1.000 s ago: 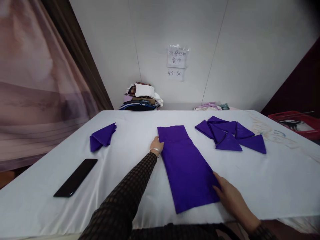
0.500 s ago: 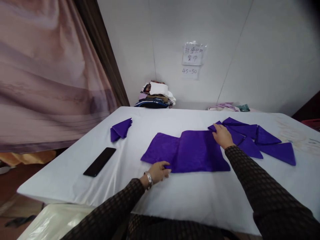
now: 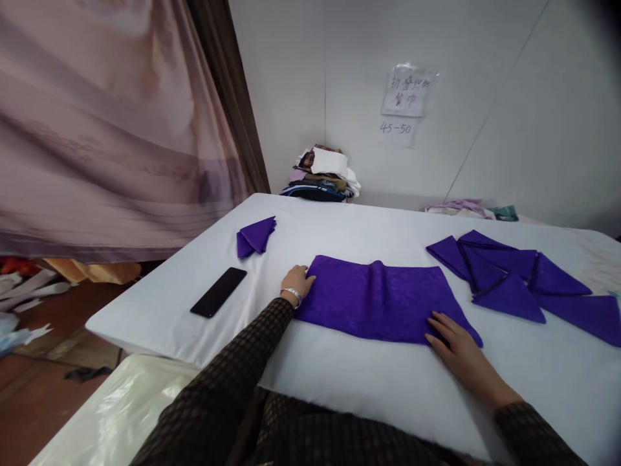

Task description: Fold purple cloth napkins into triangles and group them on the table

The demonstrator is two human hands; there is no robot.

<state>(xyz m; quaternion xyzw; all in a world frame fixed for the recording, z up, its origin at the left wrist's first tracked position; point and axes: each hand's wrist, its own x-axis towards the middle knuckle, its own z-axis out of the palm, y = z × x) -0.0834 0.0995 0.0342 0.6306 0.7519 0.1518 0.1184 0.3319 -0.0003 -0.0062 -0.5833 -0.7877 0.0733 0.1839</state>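
Back wall (image 3: 485,52): pale gray panels, with handwritten sheets (image 3: 406,94) stuck up, the lower one reading 45-50.
Curtain (image 3: 107,129): big pinkish drape hanging on the left, dark strip down its edge.
Table (image 3: 339,226): white cover, a few wrinkles on the left half.
Purple cloth (image 3: 344,301): lying lengthwise on the table, right in front of the person, between the two hands, with a soft ridge running up around the middle.
Left hand (image 3: 297,282): on the cloth's left edge, thumb over the top, silver bracelet (image 3: 294,295) at the wrist. Can't tell if it's actually pinching.
Right hand (image 3: 458,353): fingertips resting on the near right part, thumb spread away from the fingers, nothing clamped.
Folded triangles (image 3: 512,298): overlapping bunch of the same purple, off to the right, apart from the cloth.
Left-side bundle (image 3: 257,235): also purple, pointy, farther back than the black phone (image 3: 218,292).
Clothes pile (image 3: 320,175): messy stack beyond the far edge.
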